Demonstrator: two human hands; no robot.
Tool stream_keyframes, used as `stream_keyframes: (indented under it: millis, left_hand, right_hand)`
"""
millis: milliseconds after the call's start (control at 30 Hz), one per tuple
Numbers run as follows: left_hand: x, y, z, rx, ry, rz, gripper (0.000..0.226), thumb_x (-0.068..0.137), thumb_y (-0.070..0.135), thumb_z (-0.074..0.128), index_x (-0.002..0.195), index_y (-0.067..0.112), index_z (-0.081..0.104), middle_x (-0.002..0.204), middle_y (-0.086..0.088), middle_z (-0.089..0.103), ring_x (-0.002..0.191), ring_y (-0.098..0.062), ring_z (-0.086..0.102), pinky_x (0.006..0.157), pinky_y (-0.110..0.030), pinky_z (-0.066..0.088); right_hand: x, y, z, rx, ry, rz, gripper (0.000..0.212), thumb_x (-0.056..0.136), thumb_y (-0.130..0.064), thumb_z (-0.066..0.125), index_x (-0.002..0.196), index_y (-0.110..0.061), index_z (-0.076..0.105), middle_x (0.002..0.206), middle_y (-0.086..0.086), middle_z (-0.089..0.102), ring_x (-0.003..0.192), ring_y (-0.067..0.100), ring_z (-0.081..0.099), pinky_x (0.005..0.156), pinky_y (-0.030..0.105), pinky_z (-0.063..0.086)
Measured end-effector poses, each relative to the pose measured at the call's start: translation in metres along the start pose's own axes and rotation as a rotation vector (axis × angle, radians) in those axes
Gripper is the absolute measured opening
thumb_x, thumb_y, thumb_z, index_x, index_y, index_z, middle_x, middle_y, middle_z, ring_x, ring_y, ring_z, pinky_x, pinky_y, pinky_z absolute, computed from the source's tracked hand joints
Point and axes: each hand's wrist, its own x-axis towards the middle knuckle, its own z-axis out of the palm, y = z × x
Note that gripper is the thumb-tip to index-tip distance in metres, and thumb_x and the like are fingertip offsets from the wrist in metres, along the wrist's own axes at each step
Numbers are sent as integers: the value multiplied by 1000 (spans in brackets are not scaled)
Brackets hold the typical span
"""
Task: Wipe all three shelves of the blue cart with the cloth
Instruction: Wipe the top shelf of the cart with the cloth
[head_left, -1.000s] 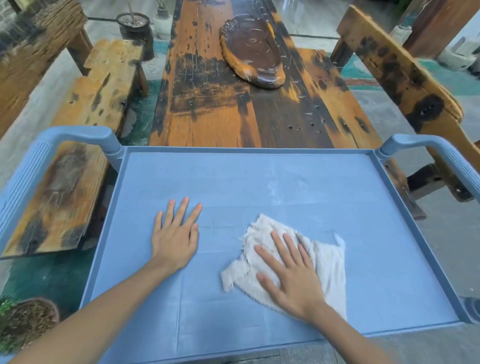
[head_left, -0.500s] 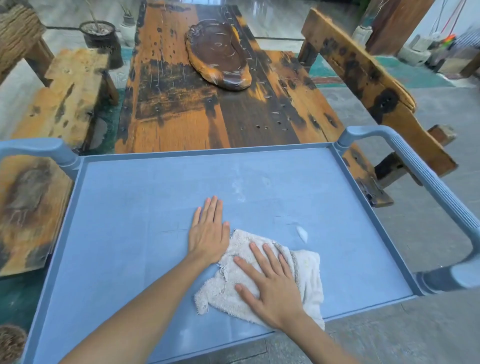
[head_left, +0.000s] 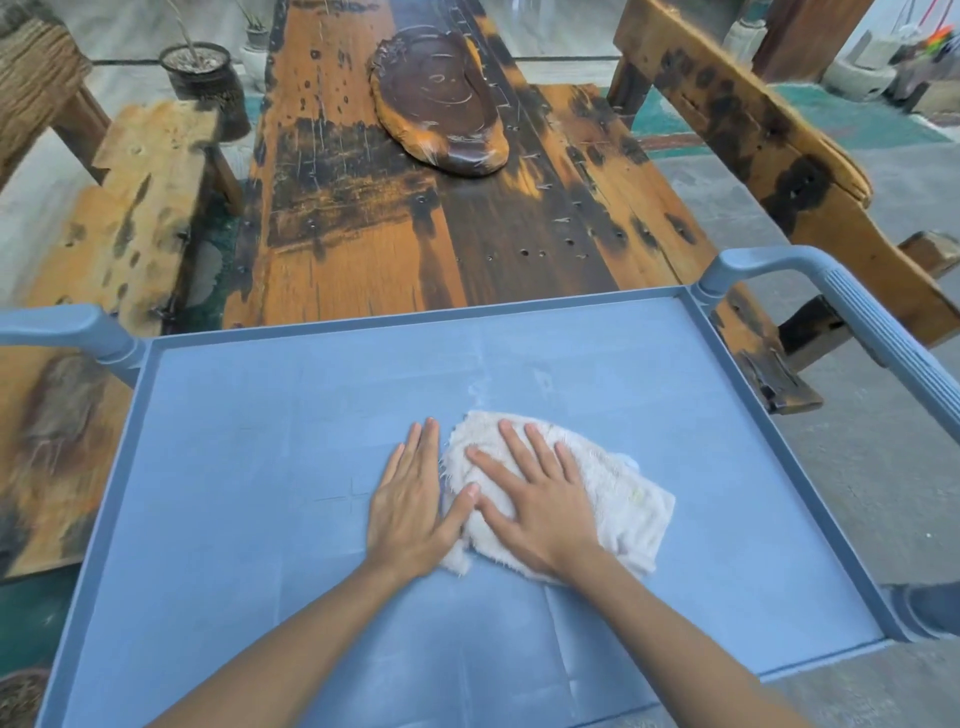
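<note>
the blue cart (head_left: 249, 545) fills the lower part of the view, its top shelf edged by a raised rim, with a long worn wooden table (head_left: 415, 234) beyond its far edge. compared with half a second ago, the cart's far rim sits lower in the view and more of the table shows, and the whole shelf has slid a little to the right. the white cloth (head_left: 618, 512) has moved farther from the near edge, toward the middle of the shelf. it lies flat and crumpled right of the shelf's centre, its long axis running from far-left to near-right, the frayed edge toward the left.

the right hand (head_left: 540, 504) lies open and palm-down on the cloth, fingers spread and pointing up-left, pressing rather than gripping. the left hand (head_left: 413, 501) rests flat and open on the bare shelf just beside it, fingers together pointing away from the person; its thumb touches the cloth's left edge, closer to the right hand than before. both forearms reach in from the near edge.
</note>
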Motion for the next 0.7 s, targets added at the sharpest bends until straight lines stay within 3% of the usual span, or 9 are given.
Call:
stream_keyframes:
  millis: [100, 333, 433, 533, 700]
  left_hand:
    - [0, 2, 0, 15, 7, 4, 94, 91, 74, 14, 159, 9, 9, 167, -1, 10, 154, -10, -3, 124, -28, 0]
    - [3, 1, 5, 69, 8, 12, 89, 93, 66, 28, 159, 9, 7, 168, -3, 6, 155, -15, 0, 124, -37, 9]
    - [6, 2, 8, 120, -17, -15, 84, 94, 61, 32, 159, 12, 11, 168, -4, 6, 155, -18, 1, 122, -40, 11]
    - [8, 2, 9, 158, -45, -26, 75, 96, 56, 34, 159, 20, 15, 168, -4, 5, 155, -21, 1, 121, -42, 13]
    - [10, 3, 7, 197, -77, -50, 72, 95, 50, 33, 159, 22, 16, 168, -3, 4, 155, -21, -3, 123, -43, 12]
  right_hand:
    - [44, 6, -6, -13, -48, 16, 60, 95, -77, 16, 154, -68, 8, 171, -20, -13, 161, 14, -11, 128, 45, -6]
    - [137, 16, -23, -40, -69, 14, 65, 89, -77, 4, 153, -68, 8, 174, -17, -7, 161, 14, -8, 129, 46, -2]
    - [168, 22, -29, -43, -76, 5, 60, 95, -74, 13, 155, -66, 11, 174, -17, -3, 161, 14, -5, 129, 45, -1]
    - [179, 23, -30, -37, -67, 24, 57, 99, -70, 20, 155, -64, 15, 173, -19, 4, 161, 13, -3, 129, 46, -1]
    - [153, 17, -27, -2, -64, 104, 61, 96, -72, 15, 157, -63, 12, 173, -19, -5, 161, 12, -8, 129, 43, -6]
